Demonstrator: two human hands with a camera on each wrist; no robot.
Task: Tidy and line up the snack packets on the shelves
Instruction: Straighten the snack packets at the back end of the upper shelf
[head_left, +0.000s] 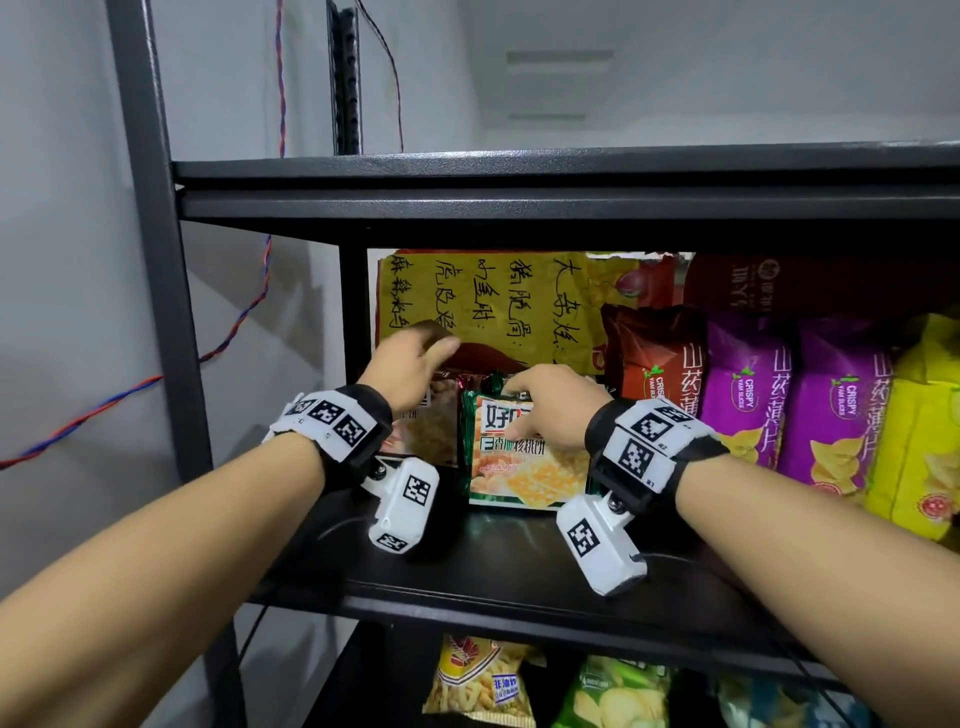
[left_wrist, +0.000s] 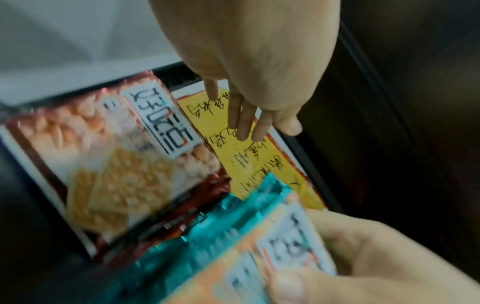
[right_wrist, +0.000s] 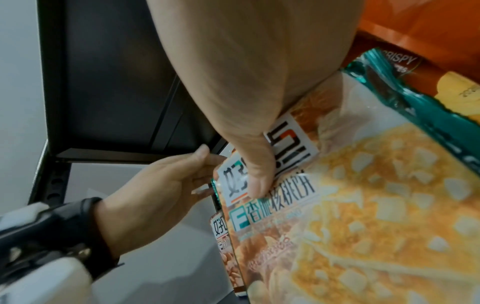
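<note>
My right hand (head_left: 545, 402) pinches the top edge of the green-trimmed biscuit packet (head_left: 524, 457), standing it upright at the left end of the middle shelf (head_left: 519, 571). Just left of it, partly behind, sits the red-trimmed biscuit packet (left_wrist: 109, 156). My left hand (head_left: 410, 364) hovers above that one, fingers relaxed, holding nothing. I reckon I'm mid-straightening; next, square both fronts level with the crisp bags (head_left: 748, 384) to the right.

**What stays out of sight**

The right hand (head_left: 545, 410) covers the green-edged packet (head_left: 519, 457) logo; its fingers disappear behind the top edge. The red-edged packet (head_left: 426, 431) sits half hidden behind the left hand (head_left: 410, 374). Toward 6 o'clock, lower-shelf bags (head_left: 483, 680) are cropped. The left wrist view is smeared.
</note>
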